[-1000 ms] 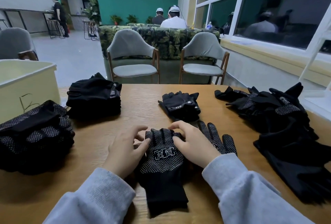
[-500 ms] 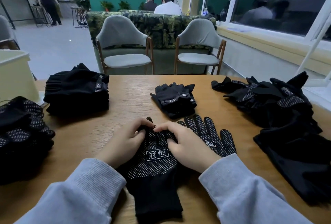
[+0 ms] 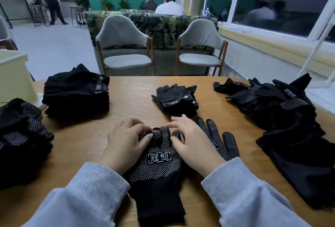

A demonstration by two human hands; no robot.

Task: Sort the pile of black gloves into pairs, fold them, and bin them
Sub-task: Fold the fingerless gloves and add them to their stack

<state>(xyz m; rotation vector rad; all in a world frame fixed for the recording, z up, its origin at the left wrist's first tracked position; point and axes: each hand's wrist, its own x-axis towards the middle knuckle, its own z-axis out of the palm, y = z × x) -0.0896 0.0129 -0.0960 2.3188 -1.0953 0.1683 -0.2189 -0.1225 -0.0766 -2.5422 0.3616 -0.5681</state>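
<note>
The wooden table (image 3: 126, 88) carries everything here, and the biggest thing on it is the loose pile of unsorted gloves (image 3: 282, 114) sprawled along the right side. Next down are the folded stacks: one at the far left edge (image 3: 21, 132) and a taller, neater one (image 3: 78, 92) behind it, right beside the pale bin (image 3: 12, 74). A small folded pair (image 3: 177, 98) sits mid-table.

The actual work is the dotted glove (image 3: 157, 165) lying palm-up right in front, cuff toward the person. A second dotted glove (image 3: 217, 136) peeks out to its right, partly under the right hand — looks like its mate.

Left hand (image 3: 125, 143) has its thumb and fingers curled onto the glove's fingertips, pinching them. Right hand (image 3: 192, 145) rests mostly flat with fingers bent, pressing the glove fingers down; I can't tell if it's really gripping anything.

My take on doing this step well: square the two gloves up first — cuffs and fingertips matched — before folding, otherwise the fold comes out lumpy. Those rubbery dots probably grab, so lift and place, don't slide. Then fold fingers toward the cuff in one go, keeping a palm on the middle so the bottom glove doesn't creep.
</note>
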